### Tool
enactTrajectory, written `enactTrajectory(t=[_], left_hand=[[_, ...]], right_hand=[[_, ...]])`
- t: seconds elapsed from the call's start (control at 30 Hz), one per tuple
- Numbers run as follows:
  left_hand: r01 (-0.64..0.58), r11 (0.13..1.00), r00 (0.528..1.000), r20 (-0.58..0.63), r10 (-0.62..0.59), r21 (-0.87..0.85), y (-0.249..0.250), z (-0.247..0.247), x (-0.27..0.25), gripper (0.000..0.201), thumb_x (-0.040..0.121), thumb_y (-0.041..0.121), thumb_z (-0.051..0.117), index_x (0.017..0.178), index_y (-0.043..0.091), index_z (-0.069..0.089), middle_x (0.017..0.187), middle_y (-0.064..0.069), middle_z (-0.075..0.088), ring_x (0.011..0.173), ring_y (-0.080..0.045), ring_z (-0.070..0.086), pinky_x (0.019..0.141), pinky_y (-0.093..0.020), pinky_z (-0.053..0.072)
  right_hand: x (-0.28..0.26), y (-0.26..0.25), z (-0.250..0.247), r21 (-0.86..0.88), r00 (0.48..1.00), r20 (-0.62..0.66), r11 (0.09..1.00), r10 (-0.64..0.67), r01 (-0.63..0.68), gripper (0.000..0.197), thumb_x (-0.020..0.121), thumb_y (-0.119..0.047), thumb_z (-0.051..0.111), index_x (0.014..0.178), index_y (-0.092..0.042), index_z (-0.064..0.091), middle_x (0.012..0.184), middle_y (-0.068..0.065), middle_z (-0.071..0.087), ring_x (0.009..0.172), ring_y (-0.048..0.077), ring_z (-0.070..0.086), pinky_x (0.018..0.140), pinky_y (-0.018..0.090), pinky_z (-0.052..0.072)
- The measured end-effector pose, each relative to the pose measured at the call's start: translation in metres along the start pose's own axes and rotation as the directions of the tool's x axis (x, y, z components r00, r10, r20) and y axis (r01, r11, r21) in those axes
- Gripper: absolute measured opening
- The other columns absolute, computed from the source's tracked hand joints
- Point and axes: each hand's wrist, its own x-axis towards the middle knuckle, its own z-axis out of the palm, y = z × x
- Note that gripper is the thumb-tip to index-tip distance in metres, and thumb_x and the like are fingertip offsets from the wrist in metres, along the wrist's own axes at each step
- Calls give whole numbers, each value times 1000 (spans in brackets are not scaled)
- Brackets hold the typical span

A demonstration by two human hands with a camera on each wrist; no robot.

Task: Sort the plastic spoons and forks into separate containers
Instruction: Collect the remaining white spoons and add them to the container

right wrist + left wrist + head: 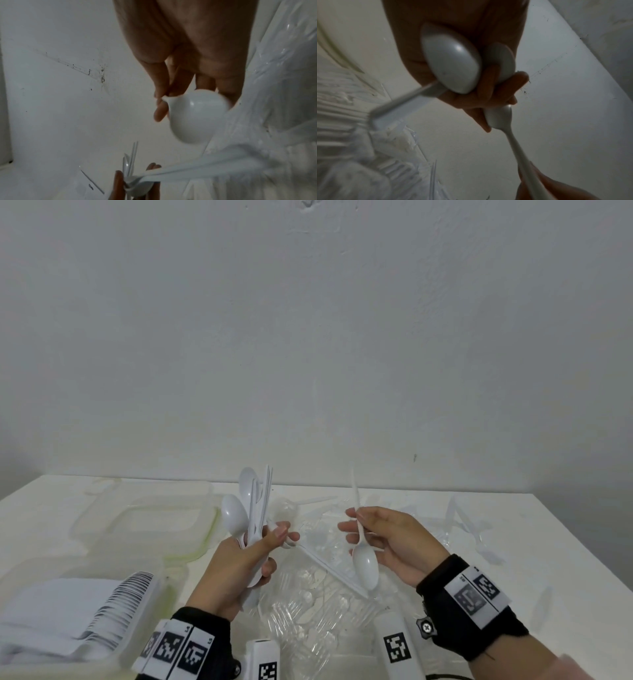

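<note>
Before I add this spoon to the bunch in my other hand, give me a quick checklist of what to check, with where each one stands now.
1. Right hand has a firm hold on the single spoon: ok, fingers pinch its handle, bowl hanging down.
2. Left hand grips the bunch securely: ok, fingers wrap round it.
3. Bunch holds spoons only: cannot tell, some pieces show only thin handles.
4. Bunch all faces one way: not ok, bowls show at both ends.
5. Near container has room: cannot tell, already stacked with white pieces.
6. Far container is open: ok.
</note>
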Motion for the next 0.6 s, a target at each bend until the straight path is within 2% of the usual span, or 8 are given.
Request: enactTrajectory(t=[0.1,0.2,0.27,0.3,0.37,0.43,0.5,0.6], left_hand=[[-85,995,996,46,83,50,2,5,-4,58,65,39,83,112,10,66,107,-5,74,42,-9,36,45,-16,36],[-152,977,988,59,144,150,2,9,-8,63,54,51,78,105,15,71,85,-1,74,42,-10,38,50,-20,38],[-155,950,988,17,156,271,1,10,-8,48,51,58,76,68,14,72,53,-3,56,44,-11,41,56,-24,38],[-152,931,987,0,161,332,1,10,-9,51,49,61,74,48,12,60,47,-1,48,45,-10,43,59,-26,39],[-149,919,984,-37,174,365,1,14,-10,54,48,61,73,35,16,46,43,2,45,46,-11,44,63,-25,43],[-196,945,976,-45,214,262,2,19,-12,42,47,55,75,43,18,58,43,1,50,50,-16,45,64,-20,47],[-231,959,971,-28,239,166,1,21,-12,39,49,52,77,71,20,75,49,-2,58,50,-16,47,69,-20,48],[-265,960,963,-15,267,93,0,20,-12,52,53,48,78,99,25,75,74,-11,73,44,-11,46,75,-26,46]], right_hand=[[1,-6,1,128,994,-111,991,-11,25,19,92,-15,61,105,-1,64,100,12,74,75,19,64,70,28,57],[-2,-7,11,355,990,-137,935,26,24,10,87,-4,64,92,3,59,90,19,73,71,23,70,63,33,60],[-6,-5,20,465,993,-104,885,54,1,8,85,3,64,91,5,58,83,23,71,73,28,72,62,36,61],[-8,-4,25,487,994,-92,873,66,-13,8,85,4,64,92,7,59,81,24,70,74,29,72,63,37,61],[-13,0,32,501,992,-93,865,82,-24,6,84,5,63,88,9,61,78,25,69,74,29,73,64,37,61],[-17,5,37,494,990,-115,869,87,-19,6,84,5,64,87,10,62,80,26,70,75,29,73,63,36,61],[-20,10,41,457,984,-143,889,102,-26,10,82,1,69,86,9,64,80,22,71,74,27,73,59,32,60],[-23,13,43,340,972,-164,935,169,-105,19,74,-13,78,83,-2,66,66,7,65,54,16,64,43,23,48]])
